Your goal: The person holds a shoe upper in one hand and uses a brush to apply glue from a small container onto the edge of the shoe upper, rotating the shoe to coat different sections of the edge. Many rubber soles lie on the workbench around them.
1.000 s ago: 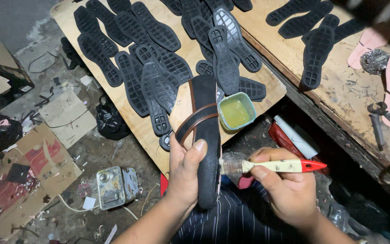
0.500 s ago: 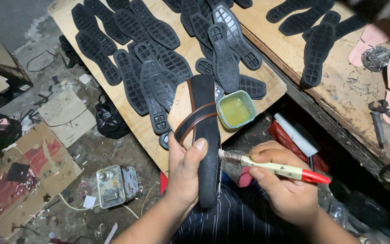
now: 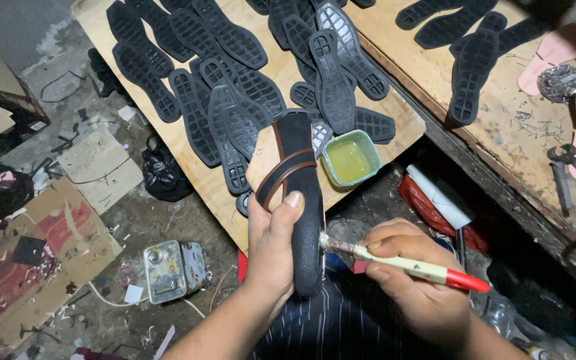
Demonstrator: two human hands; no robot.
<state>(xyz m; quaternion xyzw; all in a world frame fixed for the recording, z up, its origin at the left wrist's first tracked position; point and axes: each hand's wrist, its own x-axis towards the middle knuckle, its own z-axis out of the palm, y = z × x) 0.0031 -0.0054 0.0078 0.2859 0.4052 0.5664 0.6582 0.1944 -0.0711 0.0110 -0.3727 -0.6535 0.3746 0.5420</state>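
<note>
Dim workshop, cluttered floor
Wooden board (image 3: 395,127) lay under rows of black rubber soles (image 3: 235,107); dirty concrete floor (image 3: 135,227) held cardboard scraps (image 3: 98,167), a black bag (image 3: 163,175), wires; light was weak.

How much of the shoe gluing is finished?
Hard to tell what is finished. In hand: the left hand holds a sandal while the right hand touches a brush to its edge. Left: many black soles lie loose on the board beside the glue tub.
</note>
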